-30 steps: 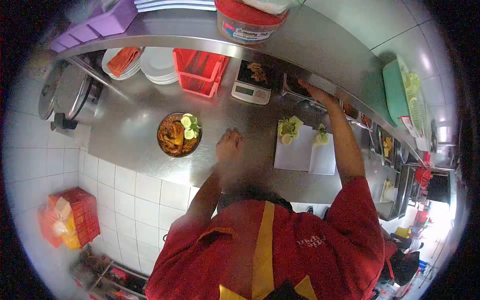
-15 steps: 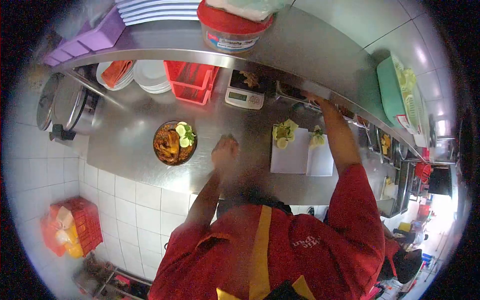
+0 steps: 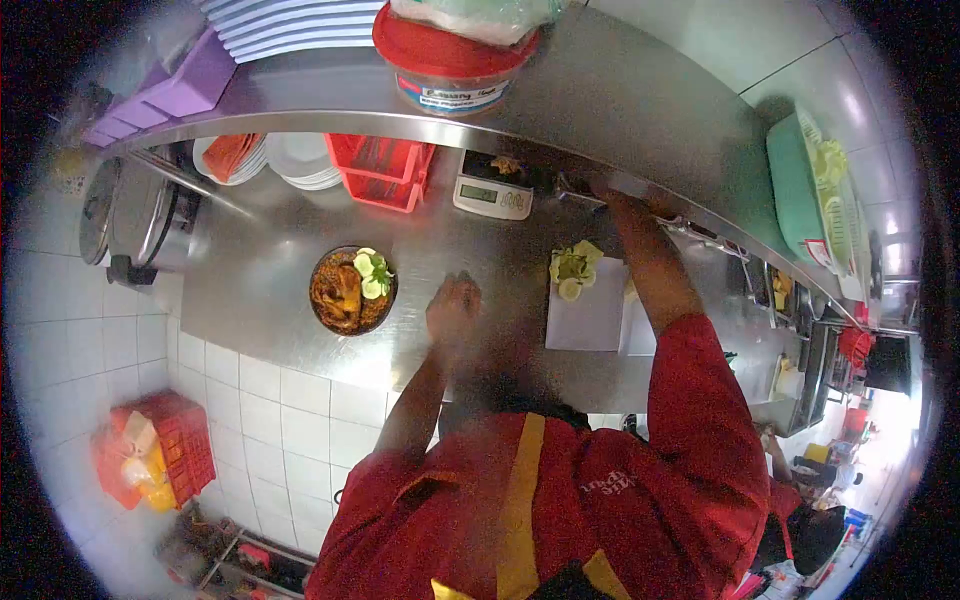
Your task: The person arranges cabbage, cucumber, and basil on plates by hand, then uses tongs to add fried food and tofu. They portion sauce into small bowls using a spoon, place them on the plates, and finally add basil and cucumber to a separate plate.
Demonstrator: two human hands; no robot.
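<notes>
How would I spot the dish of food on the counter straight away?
Find the steel counter. On it, left of the person's left hand, sits a round dark dish. Unlike the white plates stacked beyond, it holds browned food with pale slices and green leaves.

Steel counter (image 3: 250, 290), glare along its near edge; left half, out in the open: dark bowl (image 3: 352, 332), well apart from the rest; far left, two stacks of white plates side by side, left stack (image 3: 249, 171), right stack (image 3: 300, 158); just right of these, red baskets (image 3: 397, 195); right again, scale (image 3: 492, 199); beside it, metal bins (image 3: 578, 196), mostly hidden below the shelf, footing unclear; right half, nearer: two flat white pieces (image 3: 585, 320) side by side, right one partly hidden; steel shelf (image 3: 640, 95) raised along far side; on it, left to right: purple basket (image 3: 178, 90), tray stack (image 3: 300, 35), red-lidded tub (image 3: 450, 80), green basket (image 3: 790, 190) at right end.
</notes>
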